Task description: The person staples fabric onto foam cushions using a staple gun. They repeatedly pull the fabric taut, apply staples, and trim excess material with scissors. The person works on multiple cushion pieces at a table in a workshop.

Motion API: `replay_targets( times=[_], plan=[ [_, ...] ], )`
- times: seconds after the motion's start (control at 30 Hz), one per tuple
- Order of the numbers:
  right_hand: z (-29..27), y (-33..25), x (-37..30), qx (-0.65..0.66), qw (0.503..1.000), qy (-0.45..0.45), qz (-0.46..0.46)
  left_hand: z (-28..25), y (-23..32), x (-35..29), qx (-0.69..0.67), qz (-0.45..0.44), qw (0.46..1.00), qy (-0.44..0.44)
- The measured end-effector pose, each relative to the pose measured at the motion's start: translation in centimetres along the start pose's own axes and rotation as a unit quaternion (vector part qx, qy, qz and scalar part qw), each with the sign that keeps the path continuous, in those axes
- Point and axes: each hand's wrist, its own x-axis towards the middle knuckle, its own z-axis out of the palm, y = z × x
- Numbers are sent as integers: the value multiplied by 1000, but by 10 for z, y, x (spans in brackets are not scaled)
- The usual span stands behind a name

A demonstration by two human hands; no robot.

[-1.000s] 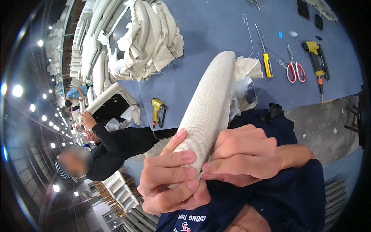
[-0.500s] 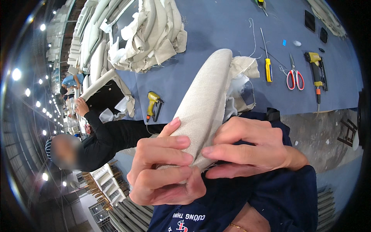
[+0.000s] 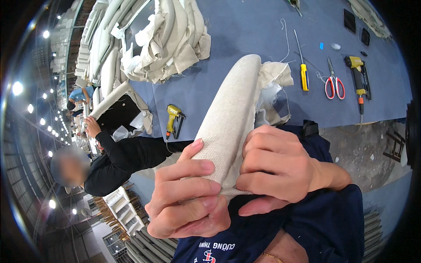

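A beige upholstered pad (image 3: 230,109) points away from me, its rounded end over the blue-grey table. Loose frayed fabric (image 3: 276,72) and white wadding (image 3: 268,94) stick out along its right side. My left hand (image 3: 188,195) wraps round the near left part, fingers on top of the cover and the thumb low at the near end. On the right, the curled fingers of my right hand (image 3: 280,168) grip the fabric edge near the same end, drawing it taut in a fold. The pad's underside is hidden.
On the table (image 3: 245,26) lie a yellow-handled screwdriver (image 3: 304,76), red-and-white scissors (image 3: 334,87) and two yellow staple guns, one right (image 3: 356,63), one left (image 3: 172,116). Upholstered pieces (image 3: 175,48) pile up far left. Nearby, a person in black (image 3: 127,155) handles another pad (image 3: 120,111).
My right hand has shifted slightly, its fingers now curled further over the fabric edge and pulling it rightward. My left hand keeps its hold, a little lower.
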Motion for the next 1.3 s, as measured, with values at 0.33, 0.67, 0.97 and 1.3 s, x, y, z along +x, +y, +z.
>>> replay_targets(
  times=[0.33,0.67,0.97,1.3],
  plan=[
    [16,4,-2,-8,999,46,4,-6,-2,-1,-14,-9,1000,-2],
    [22,9,5,-111,990,78,-29,-10,-1,-4,-3,-15,1000,6],
    [30,23,13,56,998,24,18,-10,-3,-8,-26,3,998,55],
    [70,81,69,37,996,76,-8,-69,-78,46,21,-11,1000,-18]
  ],
)
